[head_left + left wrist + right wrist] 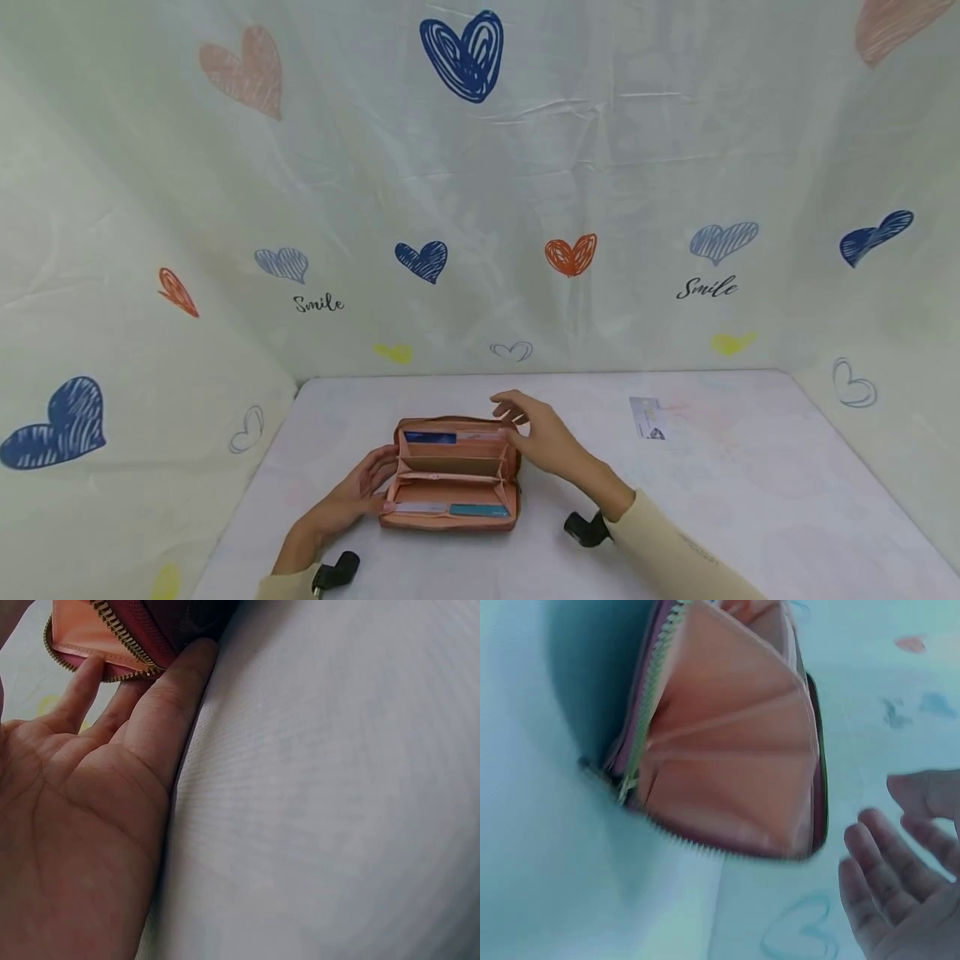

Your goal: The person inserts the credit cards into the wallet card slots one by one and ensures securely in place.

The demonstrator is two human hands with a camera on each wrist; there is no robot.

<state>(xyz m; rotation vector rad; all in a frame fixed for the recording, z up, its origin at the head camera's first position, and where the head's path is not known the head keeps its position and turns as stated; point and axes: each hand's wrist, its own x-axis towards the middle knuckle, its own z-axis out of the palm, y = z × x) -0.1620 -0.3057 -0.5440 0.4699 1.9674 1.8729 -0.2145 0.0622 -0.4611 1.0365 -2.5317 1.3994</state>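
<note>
A pink zip-around wallet (450, 492) lies spread on the white table, its pleated middle pockets facing up. A dark blue card (430, 437) shows in its far slots; a pale card (420, 507) and a teal card (480, 510) are in the near ones. At the wallet's left end, my left hand (348, 497) holds it, thumb on the near left edge and fingers along the side. My right hand (553, 435) hovers by the far right corner, fingers loosely bent; a gap separates it from the wallet's zipped edge (735, 847) in the right wrist view.
A light purple-grey card (648, 418) lies on the table (720, 500) to the right of the wallet. Behind the table hangs a pale curtain (480, 183) printed with hearts. Black wrist cameras (587, 529) sit on both sleeves.
</note>
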